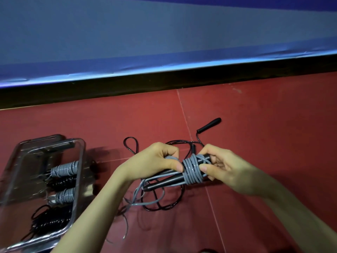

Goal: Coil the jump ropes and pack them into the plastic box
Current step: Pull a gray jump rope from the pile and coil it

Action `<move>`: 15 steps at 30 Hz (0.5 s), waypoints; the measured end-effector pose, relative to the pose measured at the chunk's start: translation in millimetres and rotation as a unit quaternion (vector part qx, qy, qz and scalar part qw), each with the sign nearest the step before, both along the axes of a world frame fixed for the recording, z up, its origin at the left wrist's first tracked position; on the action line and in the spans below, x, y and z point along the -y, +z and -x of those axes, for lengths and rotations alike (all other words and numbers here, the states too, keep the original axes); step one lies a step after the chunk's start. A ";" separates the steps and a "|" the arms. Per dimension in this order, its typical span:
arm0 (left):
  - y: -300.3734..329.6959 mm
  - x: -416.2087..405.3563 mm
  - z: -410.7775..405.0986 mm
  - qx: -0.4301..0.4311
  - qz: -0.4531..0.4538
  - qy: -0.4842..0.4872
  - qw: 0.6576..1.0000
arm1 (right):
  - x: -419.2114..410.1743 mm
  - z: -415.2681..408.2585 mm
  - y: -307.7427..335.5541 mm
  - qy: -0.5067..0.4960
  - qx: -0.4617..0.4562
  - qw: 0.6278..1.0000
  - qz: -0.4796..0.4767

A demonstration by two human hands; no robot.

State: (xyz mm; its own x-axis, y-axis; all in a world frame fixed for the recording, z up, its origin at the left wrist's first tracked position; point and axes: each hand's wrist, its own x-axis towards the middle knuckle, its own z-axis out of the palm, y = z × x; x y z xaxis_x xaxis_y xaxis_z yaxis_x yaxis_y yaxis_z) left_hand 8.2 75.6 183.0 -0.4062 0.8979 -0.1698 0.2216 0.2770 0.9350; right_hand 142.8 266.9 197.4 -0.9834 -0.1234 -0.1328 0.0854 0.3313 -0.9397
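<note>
Unlabelled grey jump rope point(192, 170), plastic box point(80, 172)

You're working over a dark red floor point(255, 114) crossed by thin pale seams. On it, to your left, sits a clear plastic box point(80, 172), its rim tilted in the view. Ahead of you a loose black jump rope point(160, 205) sprawls in loops on the floor, one black handle point(209, 125) lying farther out, near a seam.
</note>
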 end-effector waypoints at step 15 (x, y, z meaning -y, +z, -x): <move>7.4 1.6 2.6 -0.004 -0.045 0.025 0.999 | -1.1 5.3 2.9 0.018 0.035 0.998 -0.058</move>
State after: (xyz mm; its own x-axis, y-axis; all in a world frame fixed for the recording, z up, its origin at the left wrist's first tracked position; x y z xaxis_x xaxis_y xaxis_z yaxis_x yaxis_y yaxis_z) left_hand 5.5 73.9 190.5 -0.4519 0.8878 -0.0868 0.2168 0.2037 0.9547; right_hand 137.5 268.0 200.4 -0.9664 -0.1393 -0.2161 0.1347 0.4414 -0.8872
